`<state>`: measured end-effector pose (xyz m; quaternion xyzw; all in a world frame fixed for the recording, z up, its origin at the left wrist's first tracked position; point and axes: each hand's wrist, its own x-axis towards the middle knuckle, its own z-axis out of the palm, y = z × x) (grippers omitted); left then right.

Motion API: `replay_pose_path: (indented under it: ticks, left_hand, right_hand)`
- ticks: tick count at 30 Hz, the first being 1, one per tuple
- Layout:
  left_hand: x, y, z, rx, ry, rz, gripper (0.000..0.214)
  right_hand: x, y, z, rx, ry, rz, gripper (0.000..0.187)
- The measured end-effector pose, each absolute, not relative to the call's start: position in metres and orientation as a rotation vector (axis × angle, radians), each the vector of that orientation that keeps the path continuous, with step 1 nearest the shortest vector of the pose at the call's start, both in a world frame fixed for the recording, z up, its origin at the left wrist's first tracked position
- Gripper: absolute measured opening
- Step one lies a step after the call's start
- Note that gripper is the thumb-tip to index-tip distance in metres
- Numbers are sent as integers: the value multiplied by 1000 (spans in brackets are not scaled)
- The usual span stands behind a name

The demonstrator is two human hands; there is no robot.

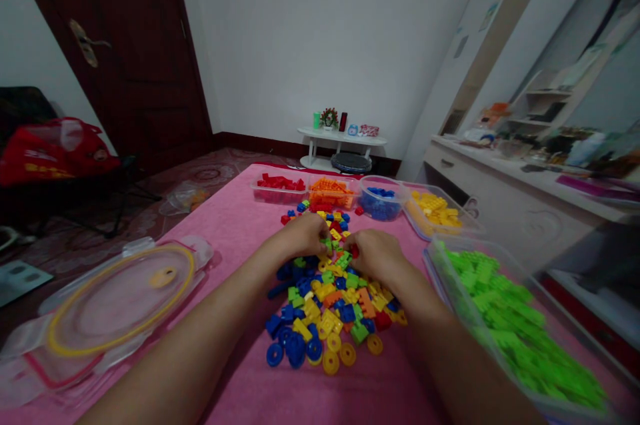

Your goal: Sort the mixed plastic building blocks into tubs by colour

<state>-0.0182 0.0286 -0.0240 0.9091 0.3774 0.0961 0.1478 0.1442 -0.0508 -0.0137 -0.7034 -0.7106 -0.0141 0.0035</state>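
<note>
A loose pile of toy building blocks [327,301] in blue, yellow, green, orange and red lies down the middle of the table, with several round wheel pieces at its near end. Both my hands reach into its far half. My left hand [306,235] bends its fingers down on a green building block [327,245], fingertips closed together. Close beside it, my right hand [376,253] is curled with a red building block [355,250] at its fingers; green blocks [344,259] lie just under them. The fingertips are partly hidden among the blocks.
Clear boxes hold red [280,183], orange [331,193], blue [382,201] and yellow blocks [436,211] along the far side. A large box of green blocks [515,325] stands at the right. Clear lids [120,298] lie on the pink cloth [235,218] at left.
</note>
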Motion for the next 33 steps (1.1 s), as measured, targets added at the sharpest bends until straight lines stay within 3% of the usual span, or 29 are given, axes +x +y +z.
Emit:
replay_pose_path:
  ticks: [6,12,16,25,30,33]
  left_hand:
    - [-6,12,-28,2416,849,242,22]
    - [8,-13,-24,2649,1097,286,16]
    - [8,-8,-25,2595,1142,318,15]
    - [-14,31,-12,2283,1079,987,20]
    - [-9,17,-6,2298,873,1009,19]
    - [-5,11,-4,2315,841,982,32]
  right_hand:
    - [163,-43,-11,-2084,-1857,117,22]
    - [162,-39,-4,-1327,-1047,900,24]
    - [157,-40,-5,-972,-673,1238,19]
    - [154,-37,-16,-912,-510,1552,25]
    - [143,-37,-21,-853,-597,1713,33]
    - [136,-39,-20,-793,-575,1752,36]
